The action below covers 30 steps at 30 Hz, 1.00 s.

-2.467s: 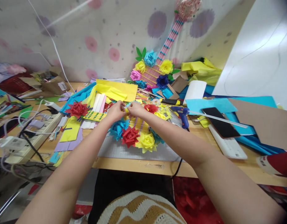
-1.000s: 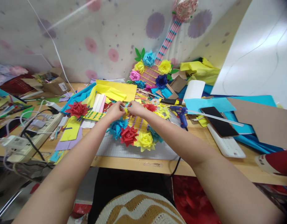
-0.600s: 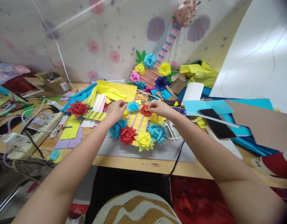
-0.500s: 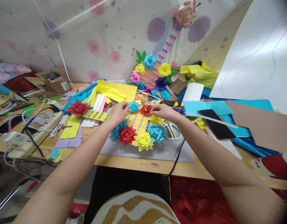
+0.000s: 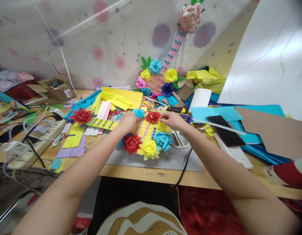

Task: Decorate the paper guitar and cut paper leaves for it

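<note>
A yellow paper guitar with green marks on its neck lies flat on a grey mat, ringed by paper flowers. My right hand pinches at the right edge of a small red paper flower. Over the upper left of the guitar body, my left hand is closed with fingers curled down; what they hold, if anything, is hidden. Just beside it sits a small light-blue flower. Along the near rim are a larger red flower, a yellow flower and a blue flower.
Scissors lie right of the guitar. Farther right are a phone, cardboard and a red-and-white cup. A power strip with cables is at left. A pink flowered guitar leans on the back wall.
My left hand has shifted slightly down and right, away from the light-blue flower's top, its fingers now more hidden. My right hand stays at the red flower. The view has shifted slightly.
</note>
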### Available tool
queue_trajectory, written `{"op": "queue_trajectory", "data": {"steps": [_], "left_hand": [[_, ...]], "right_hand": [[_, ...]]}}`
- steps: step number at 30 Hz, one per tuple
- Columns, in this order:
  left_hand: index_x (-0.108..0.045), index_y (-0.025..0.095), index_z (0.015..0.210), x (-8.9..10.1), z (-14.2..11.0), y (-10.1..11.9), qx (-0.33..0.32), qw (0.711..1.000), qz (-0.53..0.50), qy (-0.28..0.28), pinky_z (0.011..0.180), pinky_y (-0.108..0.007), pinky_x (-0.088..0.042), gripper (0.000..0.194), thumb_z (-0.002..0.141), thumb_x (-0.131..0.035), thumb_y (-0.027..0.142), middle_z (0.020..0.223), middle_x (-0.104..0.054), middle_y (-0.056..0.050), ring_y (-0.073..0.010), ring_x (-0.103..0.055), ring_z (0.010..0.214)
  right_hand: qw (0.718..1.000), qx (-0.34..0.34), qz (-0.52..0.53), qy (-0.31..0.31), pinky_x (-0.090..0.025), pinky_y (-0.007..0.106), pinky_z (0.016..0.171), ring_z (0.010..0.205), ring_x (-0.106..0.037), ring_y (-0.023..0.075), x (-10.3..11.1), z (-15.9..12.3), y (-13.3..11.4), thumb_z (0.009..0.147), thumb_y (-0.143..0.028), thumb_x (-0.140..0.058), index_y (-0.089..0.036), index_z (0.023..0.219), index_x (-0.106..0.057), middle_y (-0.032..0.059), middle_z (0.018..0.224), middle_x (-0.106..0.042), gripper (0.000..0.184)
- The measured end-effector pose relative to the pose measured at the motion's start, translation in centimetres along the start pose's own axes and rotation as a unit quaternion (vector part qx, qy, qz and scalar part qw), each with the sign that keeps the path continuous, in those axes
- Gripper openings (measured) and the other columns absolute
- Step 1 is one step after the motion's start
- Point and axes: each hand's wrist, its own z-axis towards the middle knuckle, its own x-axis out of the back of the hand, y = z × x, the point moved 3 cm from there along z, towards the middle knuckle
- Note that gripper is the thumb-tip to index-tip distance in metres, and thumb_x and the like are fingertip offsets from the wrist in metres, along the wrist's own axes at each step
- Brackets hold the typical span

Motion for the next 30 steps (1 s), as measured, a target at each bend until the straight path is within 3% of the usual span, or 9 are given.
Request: {"op": "queue_trajectory", "data": {"steps": [5,16,21,26,30], "left_hand": [[-0.07,0.021,0.077,-0.7,0.4,0.2,0.001,1.0,-0.027,-0.001,0.09,-0.04,-0.032,0.021,0.073,-0.05,0.025,0.09,-0.064,-0.012,-0.0289,-0.051,0.1],[-0.071,0.023,0.083,-0.7,0.6,-0.4,0.045,0.999,-0.014,0.021,0.084,-0.038,-0.037,0.024,0.073,-0.05,0.03,0.087,-0.065,-0.01,-0.0276,-0.054,0.095],[-0.071,0.021,0.079,-1.3,1.0,-0.6,0.088,0.995,-0.036,0.023,0.082,-0.041,-0.04,0.023,0.07,-0.056,0.036,0.085,-0.065,-0.012,-0.0306,-0.055,0.094],[-0.07,0.023,0.069,-1.6,1.6,-0.6,0.13,0.989,-0.065,-0.021,0.079,-0.04,-0.042,0.015,0.066,-0.057,0.03,0.082,-0.067,-0.01,-0.0303,-0.056,0.093],[-0.068,0.021,0.071,-1.1,1.3,-0.5,0.118,0.989,-0.085,-0.003,0.079,-0.039,-0.042,0.015,0.067,-0.055,0.026,0.083,-0.067,-0.01,-0.0286,-0.058,0.09]], "right_hand": [[1.0,0.009,0.012,-0.002,-0.031,0.021,0.053,0.06,-0.051,0.0104,0.1,-0.9,0.8,0.074,-0.032,-0.05,-0.018,0.079,-0.067,0.0007,0.07,-0.062,0.023],[0.998,-0.033,0.048,0.027,-0.032,0.023,0.051,0.055,-0.047,0.0116,0.8,-3.6,4.0,0.072,-0.039,-0.05,-0.017,0.077,-0.065,0.0005,0.058,-0.056,0.027],[0.994,-0.08,0.057,0.038,-0.03,0.023,0.047,0.051,-0.045,0.0115,0.7,-5.4,5.9,0.072,-0.042,-0.049,-0.018,0.082,-0.063,-0.0012,0.054,-0.052,0.029],[0.989,-0.13,0.062,0.045,-0.035,0.025,0.051,0.055,-0.051,0.0134,0.5,-6.9,8.6,0.07,-0.04,-0.051,-0.018,0.076,-0.063,0.0017,0.062,-0.059,0.026],[0.984,-0.164,0.052,0.05,-0.037,0.026,0.053,0.058,-0.054,0.0156,0.5,-7.8,10.5,0.069,-0.038,-0.051,-0.018,0.072,-0.063,0.0036,0.066,-0.062,0.023]]}}
